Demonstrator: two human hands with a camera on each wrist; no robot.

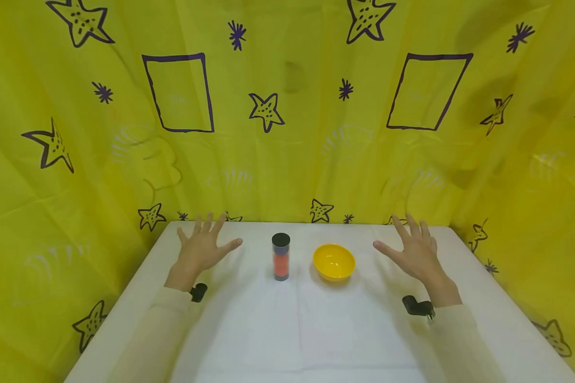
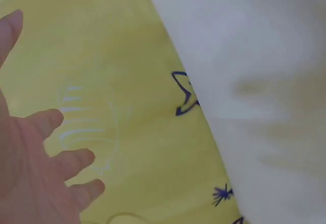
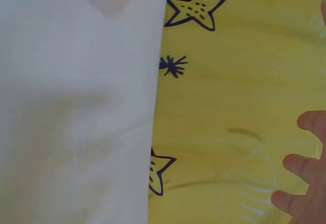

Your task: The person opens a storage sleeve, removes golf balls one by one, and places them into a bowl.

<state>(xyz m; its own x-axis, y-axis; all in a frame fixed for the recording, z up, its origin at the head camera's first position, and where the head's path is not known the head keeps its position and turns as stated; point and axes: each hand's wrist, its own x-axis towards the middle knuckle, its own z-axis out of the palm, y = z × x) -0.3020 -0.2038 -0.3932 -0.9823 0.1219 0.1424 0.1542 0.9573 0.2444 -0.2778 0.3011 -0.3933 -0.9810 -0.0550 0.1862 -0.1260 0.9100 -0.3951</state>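
In the head view a clear cylinder with a black lid and reddish contents (image 1: pixel 281 260) stands upright near the middle of the table. To its right sits a yellow bowl (image 1: pixel 334 262), its inside showing no contents. My left hand (image 1: pixel 200 250) is held up left of the cylinder, fingers spread and holding nothing. On the other side my right hand (image 1: pixel 414 255) hovers right of the bowl, also spread and holding nothing. Spread fingers (image 2: pixel 76 163) show at the left of the left wrist view, and fingers (image 3: pixel 303 168) at the right of the right wrist view.
The table (image 1: pixel 268 330) has a white cover with fold lines. A yellow curtain (image 1: pixel 287 159) with drawn stars and frames hangs behind it and along both sides. Each wrist wears a small black camera; the right one (image 1: pixel 417 306) hangs over the table.
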